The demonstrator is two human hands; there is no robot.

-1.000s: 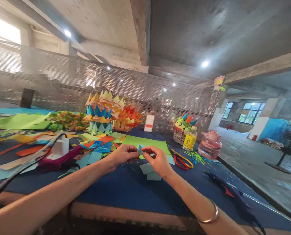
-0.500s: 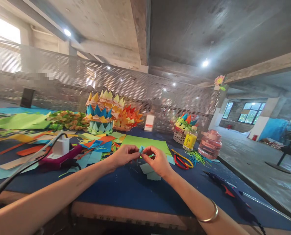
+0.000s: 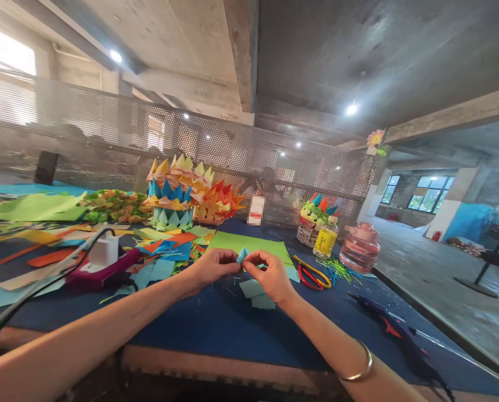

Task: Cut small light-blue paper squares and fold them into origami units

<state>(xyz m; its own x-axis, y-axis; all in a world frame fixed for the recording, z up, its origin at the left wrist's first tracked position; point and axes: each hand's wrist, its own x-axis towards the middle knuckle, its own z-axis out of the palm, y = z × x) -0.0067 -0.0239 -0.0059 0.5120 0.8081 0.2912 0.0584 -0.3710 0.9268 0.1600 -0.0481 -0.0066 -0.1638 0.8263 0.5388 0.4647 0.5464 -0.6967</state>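
Folded light-blue paper was the thing in work, held in the air between the two hands, over the dark-blue table. On this table, toward the back, stood paper tiers with many pointed tips, which I judged to be work already done. Nearer, just behind the hands in the view, lay a green sheet. The left hand had its thumb and fingers pinched on the left side of the paper, and the right hand pinched it likewise from the right. Below the right hand, light-blue pieces lay flat; these, it seemed, were not yet folded. As for the held paper, it already showed a pointed top, so some folding was probably made; whether any crease was left, I could not tell, because the fingertips covered its lower part.
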